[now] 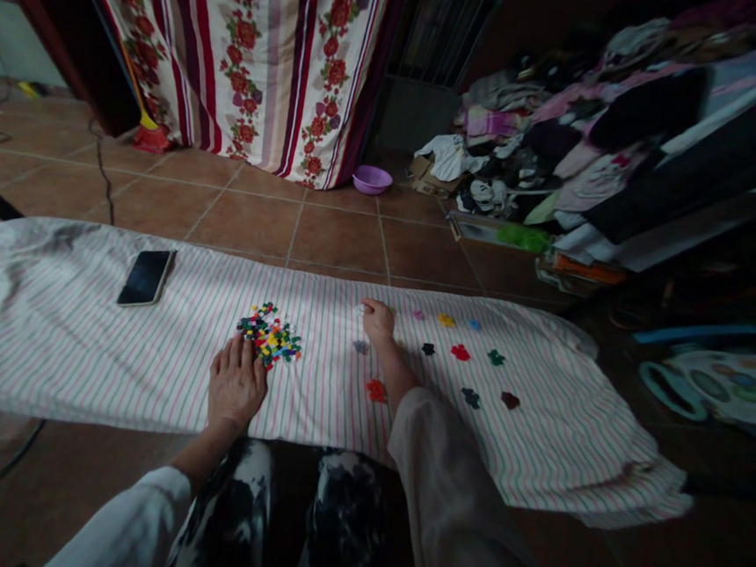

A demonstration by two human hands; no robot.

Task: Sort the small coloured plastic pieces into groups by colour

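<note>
My left hand (237, 381) lies flat on the striped cloth, its fingertips at the lower left edge of a mixed heap of small coloured pieces (274, 336). Farther right, my right hand (380, 321) has its fingers drawn together beside a little white cluster (361, 310); whatever they pinch is too small to make out. Around that hand are single-colour clusters: grey (360, 347), orange-red (376, 391), black (428, 349), red (460, 352), yellow (445, 320), pink (418, 315), blue (474, 325), green (495, 357), dark blue-grey (470, 397) and brown (509, 401). My right wrist and forearm partly hide others.
A phone (146, 277) rests on the cloth (179, 354) at the left. Beyond the far edge, a purple basin (372, 180) stands on the tiled floor by a flowered curtain (271, 62). Clothes and shoes are heaped (562, 141) at the back right.
</note>
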